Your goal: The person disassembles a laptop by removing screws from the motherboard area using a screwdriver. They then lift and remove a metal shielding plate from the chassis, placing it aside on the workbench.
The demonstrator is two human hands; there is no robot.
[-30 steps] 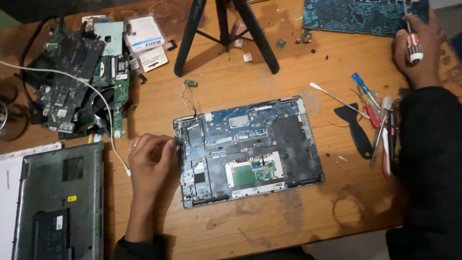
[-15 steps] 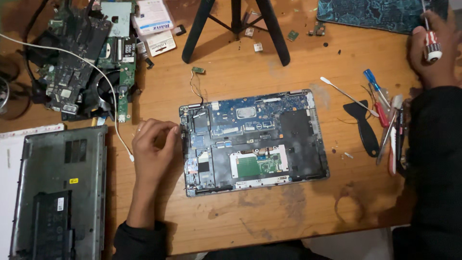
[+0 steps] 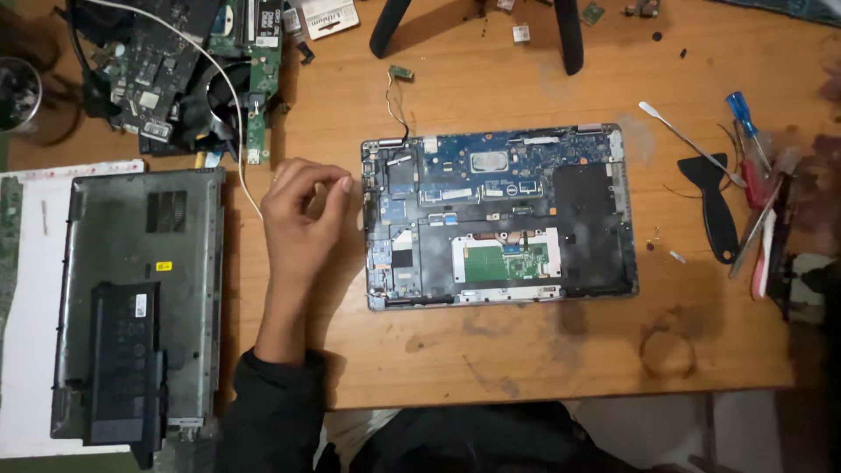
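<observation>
- Near edge: dark sleeve (image 3: 272, 407) comes up over the wooden table (image 3: 491, 368) edge, just left of centre.
- Near left: grey laptop bottom cover (image 3: 140, 289) lies flat on a white sheet (image 3: 26, 350), with a black battery pack (image 3: 123, 359) lying on its near half.
- Left hand (image 3: 302, 219) rests on the table between the cover and the opened laptop base (image 3: 499, 215) — fingers loosely curled, thumb and forefinger tips close together, nothing visibly held. Fingertips (image 3: 344, 186) sit just beside the base's left edge; can't tell if they touch it.
- Right hand is not in the shot, so its grip can't be judged.
- Laptop base is mid-table, lid side down, internals exposed: blue mainboard (image 3: 499, 166) along the far half, green board (image 3: 504, 261) in the near middle, black patch (image 3: 589, 223) on the right.
- Right of the base: black pry tool (image 3: 714, 206), a thin metal spudger (image 3: 688, 140) farther back, a blue-handled screwdriver (image 3: 745, 118) and a bundle of red and white tools (image 3: 766, 228) near the right edge.
- Thin wires (image 3: 394, 109) run from the base's far left corner to a small green chip (image 3: 401, 73).
- Far left: pile of green and black circuit boards (image 3: 188, 70) — a white cable (image 3: 232, 114) loops over it and runs toward the hand.
- Far centre: two black tripod legs (image 3: 569, 35) stand on the table, small loose parts near them.
</observation>
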